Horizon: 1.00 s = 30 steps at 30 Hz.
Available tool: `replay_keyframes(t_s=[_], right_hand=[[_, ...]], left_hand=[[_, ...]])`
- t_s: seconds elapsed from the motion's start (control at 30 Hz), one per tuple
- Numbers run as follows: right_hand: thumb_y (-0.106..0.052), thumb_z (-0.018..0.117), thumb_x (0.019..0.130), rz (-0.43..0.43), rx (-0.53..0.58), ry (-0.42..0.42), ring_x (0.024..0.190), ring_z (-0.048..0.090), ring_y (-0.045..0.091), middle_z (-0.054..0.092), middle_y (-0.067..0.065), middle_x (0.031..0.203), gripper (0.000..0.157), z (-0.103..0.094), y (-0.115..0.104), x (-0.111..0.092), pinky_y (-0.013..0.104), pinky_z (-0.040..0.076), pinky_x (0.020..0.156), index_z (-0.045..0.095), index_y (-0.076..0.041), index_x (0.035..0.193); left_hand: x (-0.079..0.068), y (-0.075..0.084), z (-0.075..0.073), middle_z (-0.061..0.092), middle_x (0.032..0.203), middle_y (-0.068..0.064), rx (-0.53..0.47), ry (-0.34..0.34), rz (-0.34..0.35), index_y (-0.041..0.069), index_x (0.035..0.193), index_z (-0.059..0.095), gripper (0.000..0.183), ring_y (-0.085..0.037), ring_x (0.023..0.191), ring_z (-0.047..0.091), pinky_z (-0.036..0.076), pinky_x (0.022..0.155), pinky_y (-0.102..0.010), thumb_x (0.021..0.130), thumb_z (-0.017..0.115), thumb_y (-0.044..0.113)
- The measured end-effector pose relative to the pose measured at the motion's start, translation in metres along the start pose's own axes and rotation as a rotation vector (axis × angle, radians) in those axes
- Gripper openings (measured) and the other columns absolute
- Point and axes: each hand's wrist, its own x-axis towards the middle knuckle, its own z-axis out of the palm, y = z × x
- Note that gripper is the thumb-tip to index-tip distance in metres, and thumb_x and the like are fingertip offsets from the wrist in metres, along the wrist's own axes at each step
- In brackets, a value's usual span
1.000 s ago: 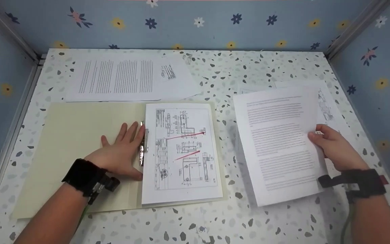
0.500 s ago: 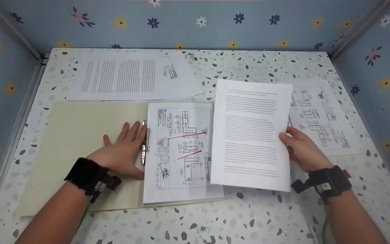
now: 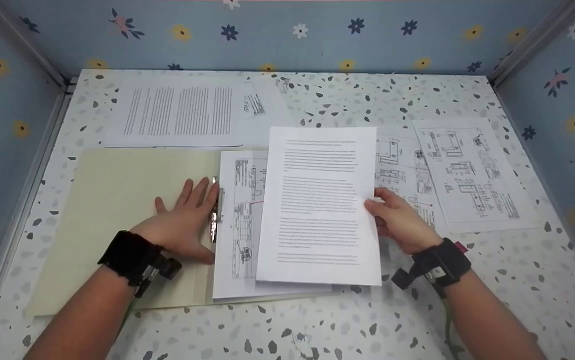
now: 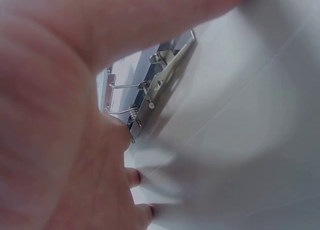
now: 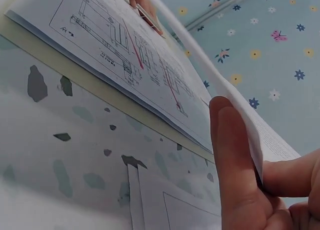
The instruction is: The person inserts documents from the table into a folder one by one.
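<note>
My right hand (image 3: 402, 222) pinches the right edge of a sheet or thin stack of printed text paper (image 3: 320, 205), thumb on the front and fingers behind. The right wrist view shows this paper raised above a technical drawing (image 5: 107, 38) with red arrows. That drawing lies on the right side of an open cream file folder (image 3: 117, 195), partly hidden by the text paper in the head view. With fingers spread, my left hand (image 3: 180, 227) rests on the folder's left cover, beside the spine. Its fingertips are next to the metal clip (image 4: 152, 85).
Printed pages (image 3: 180, 112) lie behind the folder at the back left. More drawing sheets (image 3: 477, 175) overlap on the speckled table (image 3: 277, 325) at the right. Flower-patterned walls (image 3: 287, 47) enclose the back and sides.
My right hand has carried the text paper leftward from above the right-hand sheets to over the folder's drawing, straightening it from a tilt. The left hand has stayed on the folder.
</note>
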Motion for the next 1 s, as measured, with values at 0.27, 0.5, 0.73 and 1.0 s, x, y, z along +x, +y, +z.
replay_keyframes(t_s=[0.27, 0.5, 0.73, 1.0], right_hand=[[-0.022, 0.047, 0.106, 0.035, 0.015, -0.040, 0.101, 0.069, 0.033, 0.065, 0.020, 0.119, 0.037, 0.029, 0.002, 0.014, 0.037, 0.057, 0.076, 0.039, -0.007, 0.139], [-0.021, 0.046, 0.106, 0.042, 0.024, -0.114, 0.104, 0.068, 0.035, 0.066, 0.021, 0.119, 0.034, 0.052, 0.004, 0.025, 0.041, 0.058, 0.078, 0.040, -0.006, 0.136], [-0.019, 0.046, 0.106, 0.046, 0.032, -0.137, 0.103, 0.069, 0.034, 0.066, 0.020, 0.119, 0.034, 0.066, 0.005, 0.033, 0.042, 0.059, 0.078, 0.040, -0.006, 0.136], [-0.019, 0.047, 0.106, 0.054, 0.018, -0.156, 0.104, 0.069, 0.034, 0.066, 0.020, 0.119, 0.034, 0.072, 0.006, 0.038, 0.043, 0.058, 0.081, 0.042, -0.005, 0.137]], left_hand=[[0.001, -0.002, 0.001, -0.019, 0.163, -0.017, 0.003, -0.008, 0.008, 0.009, 0.158, -0.015, 0.147, -0.044, 0.147, -0.016, 0.002, 0.090, -0.089, 0.061, 0.085, 0.055], [0.001, -0.001, 0.001, -0.017, 0.164, -0.018, 0.005, -0.002, 0.012, 0.010, 0.158, -0.014, 0.145, -0.044, 0.148, -0.015, 0.003, 0.090, -0.089, 0.062, 0.085, 0.056], [0.000, -0.001, 0.002, -0.017, 0.164, -0.016, 0.006, 0.002, 0.012, 0.011, 0.159, -0.012, 0.143, -0.043, 0.148, -0.015, 0.003, 0.091, -0.089, 0.063, 0.084, 0.056], [-0.002, 0.000, 0.001, -0.016, 0.164, -0.016, -0.003, 0.012, 0.008, 0.010, 0.159, -0.012, 0.143, -0.043, 0.148, -0.015, 0.003, 0.091, -0.089, 0.063, 0.085, 0.055]])
